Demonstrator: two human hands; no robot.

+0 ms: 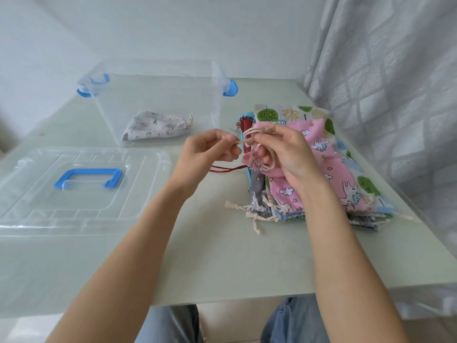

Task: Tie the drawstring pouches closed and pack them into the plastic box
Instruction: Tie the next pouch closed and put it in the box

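Both hands work the pink pouch (314, 154) above the pile of pouches (346, 194) on the desk (222, 256). Left hand (207, 149) grip pinches the cord (247, 134) taut while the right hand (284, 149) grip holds the gathered neck to knot it. One finished pouch (155, 126) already sits in the plastic box (118, 95), lid (74, 189) parked aside.

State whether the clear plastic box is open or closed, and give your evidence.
Open. The plastic box has no cover; its lid lies flat on the table in front of it.
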